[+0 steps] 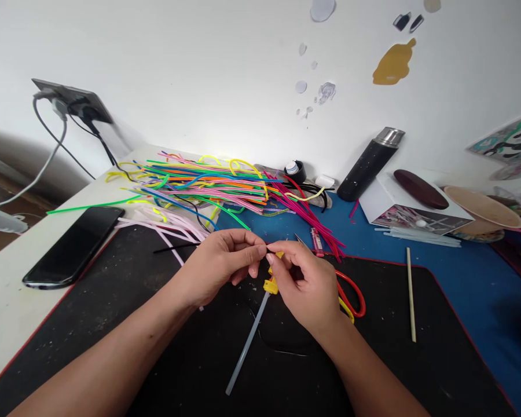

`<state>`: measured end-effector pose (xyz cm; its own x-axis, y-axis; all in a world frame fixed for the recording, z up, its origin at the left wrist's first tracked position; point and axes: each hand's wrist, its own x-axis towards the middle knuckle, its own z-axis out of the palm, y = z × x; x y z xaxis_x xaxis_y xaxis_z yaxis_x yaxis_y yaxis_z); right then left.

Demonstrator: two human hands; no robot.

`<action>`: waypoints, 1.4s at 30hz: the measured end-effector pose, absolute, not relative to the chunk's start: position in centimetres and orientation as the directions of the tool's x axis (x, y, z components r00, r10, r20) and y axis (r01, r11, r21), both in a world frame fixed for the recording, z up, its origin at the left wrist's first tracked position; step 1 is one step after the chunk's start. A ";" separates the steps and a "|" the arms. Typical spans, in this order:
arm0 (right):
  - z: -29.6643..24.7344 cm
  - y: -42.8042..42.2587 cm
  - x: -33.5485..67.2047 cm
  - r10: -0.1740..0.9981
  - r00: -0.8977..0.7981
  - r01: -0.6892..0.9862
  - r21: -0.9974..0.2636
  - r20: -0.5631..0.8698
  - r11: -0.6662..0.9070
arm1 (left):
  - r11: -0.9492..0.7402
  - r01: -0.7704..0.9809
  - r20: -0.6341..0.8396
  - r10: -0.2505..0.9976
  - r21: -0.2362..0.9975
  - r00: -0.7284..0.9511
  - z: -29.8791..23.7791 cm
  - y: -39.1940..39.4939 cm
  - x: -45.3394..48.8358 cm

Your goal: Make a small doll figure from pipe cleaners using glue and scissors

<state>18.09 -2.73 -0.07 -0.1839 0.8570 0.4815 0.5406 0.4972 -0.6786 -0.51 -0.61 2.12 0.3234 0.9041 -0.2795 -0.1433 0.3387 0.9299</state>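
Observation:
Over the black mat (191, 370), my left hand (226, 260) and my right hand (308, 284) come together fingertip to fingertip. Both pinch a black pipe cleaner (176, 248), whose free end sticks out to the left behind my left hand. Its short part between the fingertips is mostly hidden. Beneath my hands lies a yellow glue gun (270, 286), partly covered, with a translucent glue stick (247, 344) pointing towards me. Red and yellow scissors handles (358, 295) show beside my right wrist.
Behind my hands lies a pile of colourful pipe cleaners (208, 179). A phone (76, 246) rests at left. A pink lighter (316, 241), black thermos (369, 165) and white box (386, 200) stand or lie farther back. At right are a wooden stick (411, 295) and spare glue sticks (421, 236).

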 end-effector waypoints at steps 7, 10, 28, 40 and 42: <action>0.0 -2.7 18.0 0.841 -0.197 0.537 -0.662 0.505 0.523 | 0.337 -0.131 -0.282 0.904 0.932 0.323 2.0 -0.6 -0.5; 0.0 -2.6 18.0 0.836 -0.190 0.530 -0.663 0.515 0.529 | 0.339 -0.121 -0.282 0.898 0.933 0.338 1.9 -0.5 -0.6; -0.5 -2.5 18.2 0.842 -0.179 0.522 -0.676 0.509 0.520 | 0.297 -0.038 -0.256 0.876 0.954 0.409 2.0 -0.3 -1.1; -0.3 -2.6 18.1 0.831 -0.200 0.527 -0.658 0.520 0.538 | 0.282 0.008 -0.262 0.881 0.959 0.394 2.1 0.0 -1.7; -0.3 -2.6 18.1 0.830 -0.205 0.532 -0.652 0.519 0.540 | 0.287 0.003 -0.264 0.877 0.958 0.401 2.0 0.0 -1.7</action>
